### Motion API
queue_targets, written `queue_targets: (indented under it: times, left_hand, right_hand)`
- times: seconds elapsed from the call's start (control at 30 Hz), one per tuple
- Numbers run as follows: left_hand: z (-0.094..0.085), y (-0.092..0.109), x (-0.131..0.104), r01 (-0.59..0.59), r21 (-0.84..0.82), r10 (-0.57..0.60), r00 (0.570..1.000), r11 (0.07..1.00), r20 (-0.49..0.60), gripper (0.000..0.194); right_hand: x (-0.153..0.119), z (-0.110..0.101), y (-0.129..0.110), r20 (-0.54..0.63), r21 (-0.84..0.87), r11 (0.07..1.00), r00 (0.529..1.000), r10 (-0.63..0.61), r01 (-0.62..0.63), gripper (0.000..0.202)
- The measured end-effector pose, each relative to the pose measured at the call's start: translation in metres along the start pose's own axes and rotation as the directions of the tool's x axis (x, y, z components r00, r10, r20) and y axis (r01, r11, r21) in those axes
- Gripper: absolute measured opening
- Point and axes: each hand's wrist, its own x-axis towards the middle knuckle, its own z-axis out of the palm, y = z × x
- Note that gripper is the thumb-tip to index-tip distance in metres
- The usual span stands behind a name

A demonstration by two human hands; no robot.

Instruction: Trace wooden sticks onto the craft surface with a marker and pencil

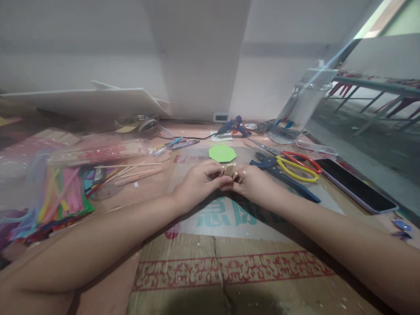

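Observation:
Several short wooden sticks [231, 170] are bunched together at the centre, their cut ends showing between both hands. My left hand [200, 181] closes around them from the left, thumb laid across the front. From the right, my right hand [251, 181] is wrapped round the same bunch, and the two hands touch. Just beyond them lies a green octagonal piece [222, 153]. Blue-handled cutters [288, 179] and scissors with red and yellow handles [297, 168] rest right of my right hand. Beneath is a pale sheet [210, 223] on printed cardboard [183, 271].
A glue gun [232, 126] and small digital display [221, 117] stand at the back by the wall. A clear container [295, 105] and phone [357, 183] are right. Left are colourful strips [65, 192], bagged sticks [101, 151] and loose sticks [131, 173].

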Motion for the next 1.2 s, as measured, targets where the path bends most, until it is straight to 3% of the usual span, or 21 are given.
queue_targets:
  times: [0.27, 0.43, 0.6, 0.8, 1.2]
  left_hand:
    - [0.002, -0.001, -0.001, -0.019, 0.003, 0.019, 1.000, 1.000, 0.011, 0.014]
    - [0.000, -0.001, -0.001, 0.021, 0.038, -0.020, 1.000, 0.999, -0.005, 0.026]
    - [-0.003, -0.004, 0.001, 0.053, 0.062, -0.052, 0.998, 0.997, -0.025, 0.023]
    - [-0.003, -0.005, 0.001, 0.041, 0.066, -0.040, 0.999, 0.997, -0.020, 0.025]
    - [-0.002, -0.009, 0.001, 0.003, 0.064, 0.000, 0.999, 0.998, -0.046, 0.020]
  right_hand:
    - [-0.001, -0.015, -0.009, 0.123, 0.079, 0.997, 0.992, 0.012, -0.022, 0.007]
    - [-0.005, -0.016, -0.014, -0.014, -0.151, 0.986, 0.998, 0.067, -0.068, 0.011]
    - [-0.010, -0.007, -0.011, -0.097, -0.234, 0.971, 0.995, 0.034, -0.055, 0.019]
    - [-0.008, 0.000, -0.004, -0.120, -0.129, 0.983, 0.986, 0.114, -0.129, 0.022]
    - [-0.003, -0.001, -0.004, -0.065, 0.013, 0.995, 0.993, 0.100, -0.100, 0.027]
